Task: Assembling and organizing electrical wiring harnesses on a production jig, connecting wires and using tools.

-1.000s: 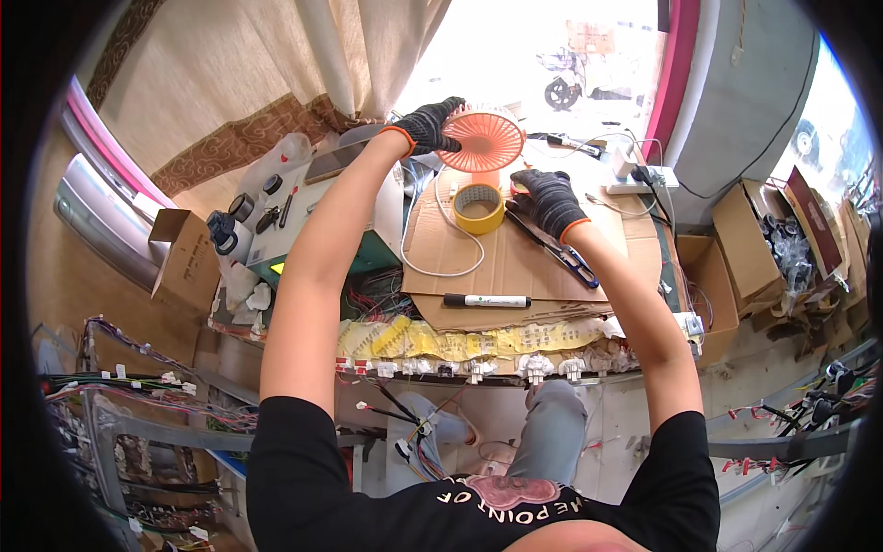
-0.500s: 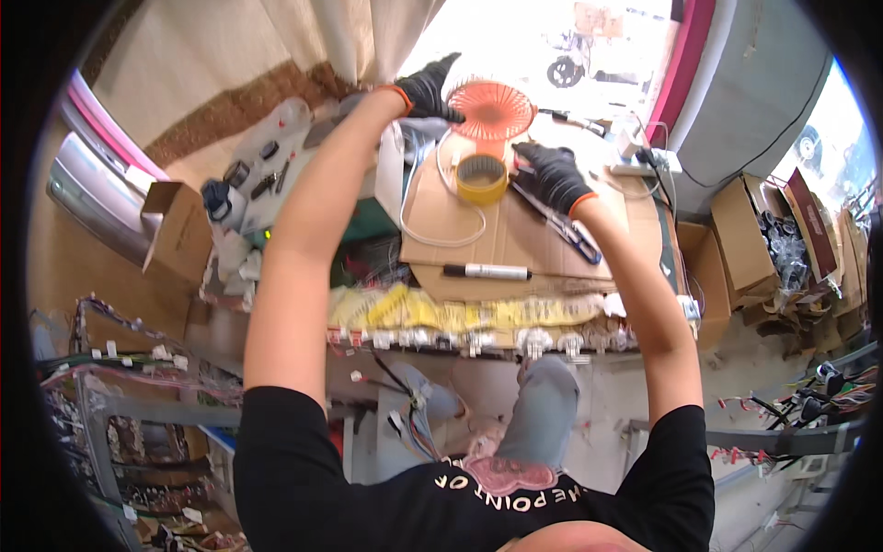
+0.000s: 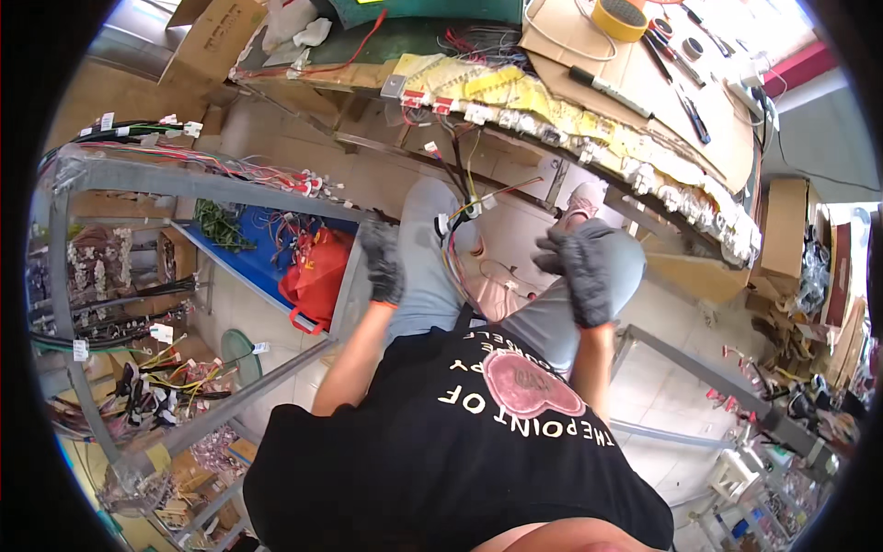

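Note:
Over my left thigh hangs my left hand (image 3: 381, 265) in a dark glove, its fingers blurred and turned partly away; nothing shows in it. My right hand (image 3: 583, 274), gloved too, is over the right thigh, fingers bent loosely and slightly apart, with nothing visible in them. Between the two hands a wire harness (image 3: 471, 208) with white connectors and black, yellow and red wires hangs in front of my lap. A red bag (image 3: 317, 276) sits in a blue tray (image 3: 262, 237) beside my left hand.
Ahead stands the workbench, with white connectors (image 3: 589, 152) along its front edge. On its cardboard (image 3: 566, 41) lie a black-and-white marker (image 3: 602, 90), a yellow tape roll (image 3: 618, 18) and a blue-handled tool (image 3: 693, 120). Metal racks (image 3: 184, 179) with wire bundles flank me.
Both hands have come back from the bench top to above my thighs. The view has tipped down and turned, so the orange-red fan is almost wholly out of sight.

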A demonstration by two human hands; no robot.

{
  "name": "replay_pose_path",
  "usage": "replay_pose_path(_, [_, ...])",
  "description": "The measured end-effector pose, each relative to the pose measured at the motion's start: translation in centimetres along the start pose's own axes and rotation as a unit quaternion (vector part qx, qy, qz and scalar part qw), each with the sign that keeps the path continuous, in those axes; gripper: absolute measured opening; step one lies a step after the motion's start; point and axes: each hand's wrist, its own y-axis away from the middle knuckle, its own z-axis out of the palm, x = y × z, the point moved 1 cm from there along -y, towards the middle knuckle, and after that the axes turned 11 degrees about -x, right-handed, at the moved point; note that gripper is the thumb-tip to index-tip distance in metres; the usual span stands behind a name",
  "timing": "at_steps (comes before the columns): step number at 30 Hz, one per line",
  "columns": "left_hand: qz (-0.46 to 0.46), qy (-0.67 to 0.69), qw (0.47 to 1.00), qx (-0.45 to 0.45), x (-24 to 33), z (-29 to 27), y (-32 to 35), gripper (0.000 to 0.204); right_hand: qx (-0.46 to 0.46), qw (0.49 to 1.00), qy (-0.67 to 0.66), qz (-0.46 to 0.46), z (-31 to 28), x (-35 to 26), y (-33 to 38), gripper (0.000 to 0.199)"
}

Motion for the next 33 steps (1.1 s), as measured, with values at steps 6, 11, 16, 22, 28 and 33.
replay_pose_path(6, [-0.003, 0.412, 0.900, -0.141, 12.8, 2.6, -2.5, 0.050, 0.064, 0.951, -0.297, -0.062, -4.1, 15.4, -12.5, 0.040])
replay_pose_path(11, [0.032, 0.440, 0.895, -0.072, 14.8, 0.4, -7.7, 0.048, 0.023, 0.969, -0.068, -0.235, 0.0, 8.9, -12.7, 0.041])
replay_pose_path(16, [0.178, 0.196, 0.961, 0.081, 16.1, -0.1, -10.0, 0.017, 0.104, 0.950, 0.210, -0.209, 1.4, 5.7, -10.6, 0.026])
replay_pose_path(22, [0.161, 0.328, 0.930, -0.042, 20.1, -2.1, -11.6, 0.013, 0.075, 0.917, 0.336, -0.203, 3.2, 7.5, -11.6, 0.024])
replay_pose_path(28, [0.047, 0.392, 0.886, -0.243, 20.8, 0.0, -13.4, 0.024, 0.199, 0.886, 0.347, -0.236, 2.5, 9.7, -12.1, 0.024])
replay_pose_path(33, [0.166, 0.366, 0.899, -0.174, 21.6, 1.4, -14.9, 0.028, 0.234, 0.961, 0.142, -0.041, 0.3, 15.9, -10.8, 0.025])
